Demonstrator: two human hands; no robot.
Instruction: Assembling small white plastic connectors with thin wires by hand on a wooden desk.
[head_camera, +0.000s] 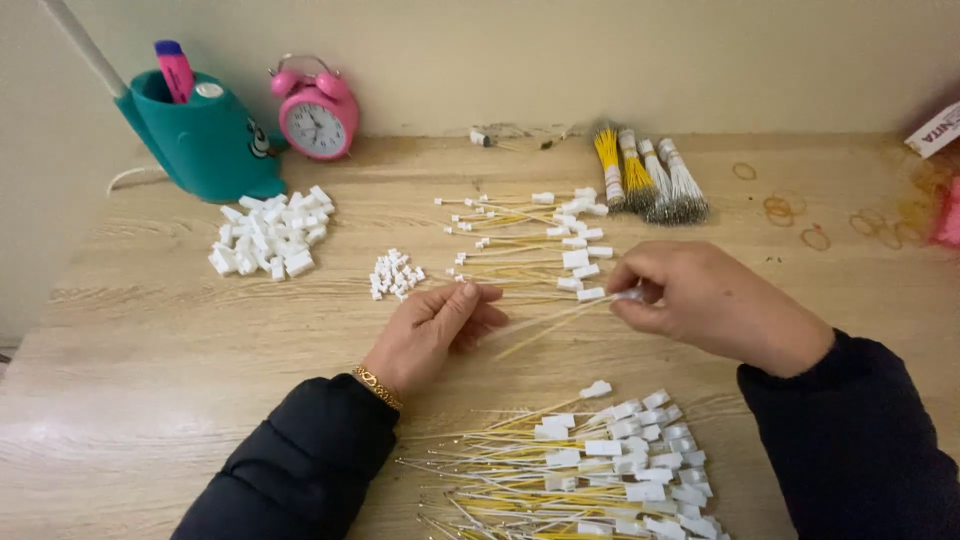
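My right hand pinches a small white connector with thin yellow and white wires trailing down-left across the wooden table. My left hand lies palm down beside those wires, fingers together, fingertips near their loose ends; I cannot tell whether it grips them. A row of finished wire-and-connector pieces lies just beyond both hands. A larger heap of such pieces sits close to me between my black sleeves.
A big pile of white connectors and a small pile of tiny white parts lie to the left. Bundled yellow and white wires rest at the back. A teal pen holder, pink alarm clock, and rubber bands stand around.
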